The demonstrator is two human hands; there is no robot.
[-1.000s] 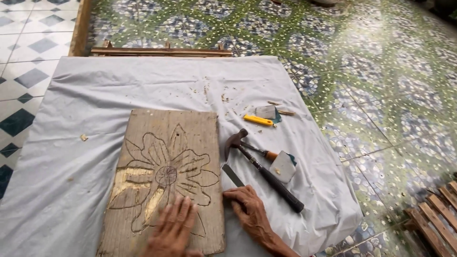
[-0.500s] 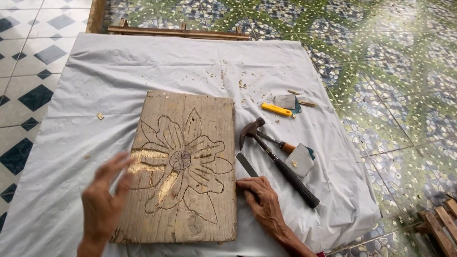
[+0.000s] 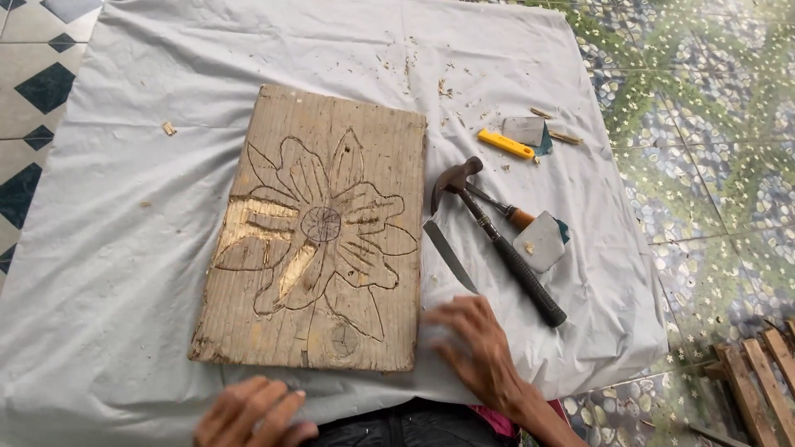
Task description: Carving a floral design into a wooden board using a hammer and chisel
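Observation:
A weathered wooden board (image 3: 319, 232) with a flower drawn and partly carved into it lies on a white cloth (image 3: 124, 215). My left hand (image 3: 252, 411) rests open at the cloth's near edge, just below the board's bottom left part. My right hand (image 3: 474, 348) lies flat on the cloth by the board's lower right corner, fingers spread, close to the lower end of a flat chisel (image 3: 450, 256). It holds nothing. A claw hammer (image 3: 497, 240) with a black handle lies right of the chisel.
A second tool with an orange handle (image 3: 507, 211), a grey sharpening stone (image 3: 540, 241), a yellow utility knife (image 3: 505, 144) and another grey block (image 3: 524, 130) lie on the cloth's right side. Wood chips dot the cloth. Patterned tiles surround it; wooden slats (image 3: 758, 364) sit lower right.
My left hand has come off the board and dropped to the cloth's near edge. My right hand has stayed by the board's lower right corner. The view has tilted down.

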